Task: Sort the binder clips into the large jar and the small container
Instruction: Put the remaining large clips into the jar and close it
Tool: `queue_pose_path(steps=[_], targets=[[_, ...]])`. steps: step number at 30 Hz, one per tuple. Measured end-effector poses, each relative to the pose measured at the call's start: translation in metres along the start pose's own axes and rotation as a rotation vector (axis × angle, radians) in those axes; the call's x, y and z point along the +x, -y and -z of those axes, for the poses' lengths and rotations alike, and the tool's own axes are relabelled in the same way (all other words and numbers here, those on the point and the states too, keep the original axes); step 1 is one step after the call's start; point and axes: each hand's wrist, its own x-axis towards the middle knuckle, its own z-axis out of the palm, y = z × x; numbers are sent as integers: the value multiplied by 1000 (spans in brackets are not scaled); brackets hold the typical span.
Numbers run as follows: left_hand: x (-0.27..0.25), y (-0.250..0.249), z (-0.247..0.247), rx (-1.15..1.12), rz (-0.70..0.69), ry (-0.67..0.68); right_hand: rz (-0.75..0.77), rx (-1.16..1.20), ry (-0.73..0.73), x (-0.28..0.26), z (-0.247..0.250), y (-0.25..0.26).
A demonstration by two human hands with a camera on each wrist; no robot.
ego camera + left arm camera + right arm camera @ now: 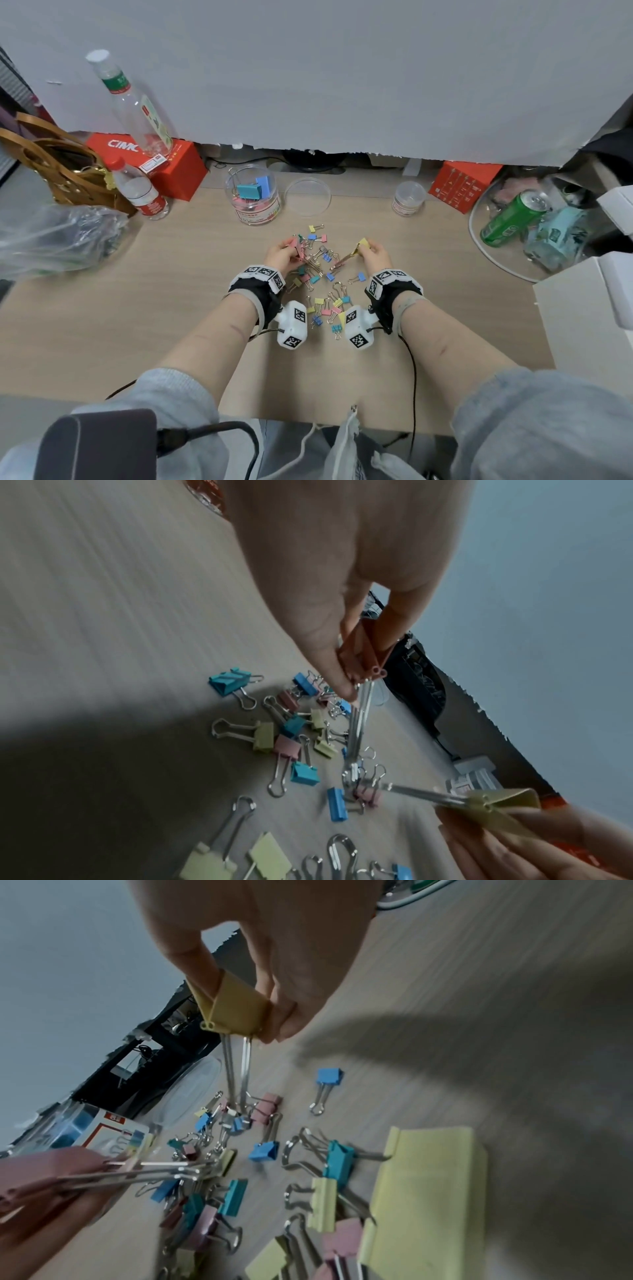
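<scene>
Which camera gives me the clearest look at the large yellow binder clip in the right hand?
The right wrist view: the large yellow binder clip is close and sharp, pinched by the right hand, wire handles hanging down. The head view shows it small; the left wrist view catches it blurred at the frame's edge.

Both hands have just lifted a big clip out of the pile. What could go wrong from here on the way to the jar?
The left hand pinches two pink clips at once; one could slip loose. The yellow clip in the right hand hangs its wire handles into the pile, so they may snag small clips and drag them along. The large jar stands behind the pile beside a loose lid, which a reaching hand might knock.
</scene>
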Motion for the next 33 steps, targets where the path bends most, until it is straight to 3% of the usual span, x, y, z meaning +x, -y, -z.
queue_pose_path(steps=[11,22,33], targets=[[-1,10,-5,242,-138,-108,-2,47,-16,6,4,-13],[-6,-16,-4,-69,-89,-23,105,68,76,10,-11,15],[7,-88,38,-145,-132,-40,138,160,228,6,-105,80]])
